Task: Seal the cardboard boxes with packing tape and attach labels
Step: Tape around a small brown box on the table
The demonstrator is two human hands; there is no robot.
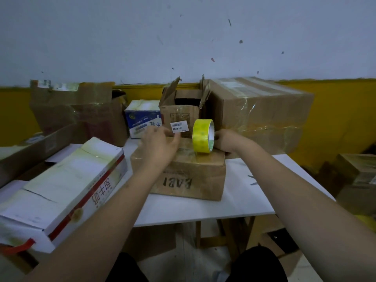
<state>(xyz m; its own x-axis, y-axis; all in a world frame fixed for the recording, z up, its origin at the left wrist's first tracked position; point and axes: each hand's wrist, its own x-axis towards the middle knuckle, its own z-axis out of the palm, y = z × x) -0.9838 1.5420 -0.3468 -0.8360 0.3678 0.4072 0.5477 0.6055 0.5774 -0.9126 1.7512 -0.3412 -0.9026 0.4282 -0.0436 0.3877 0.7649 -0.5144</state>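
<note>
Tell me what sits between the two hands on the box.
In the head view, the upright yellow tape roll stands on the box, between the left hand and right hand.

There is a single view, taken from the person's head, looking forward and somewhat down across a white table (pixel 234 202) toward a wall (pixel 183 37) painted pale above and yellow below. The lens is wide, so the wall's yellow band bends toward the edges of the picture. The camera sits close: both forearms reach in from the bottom corners, and the person's dark-clad knees show below the table's near edge. The small brown box (pixel 183 176) lies near the middle, within arm's reach. Left of that box the view takes in a white carton (pixel 61 190); right of it, cartons on the floor (pixel 356 180).
</note>
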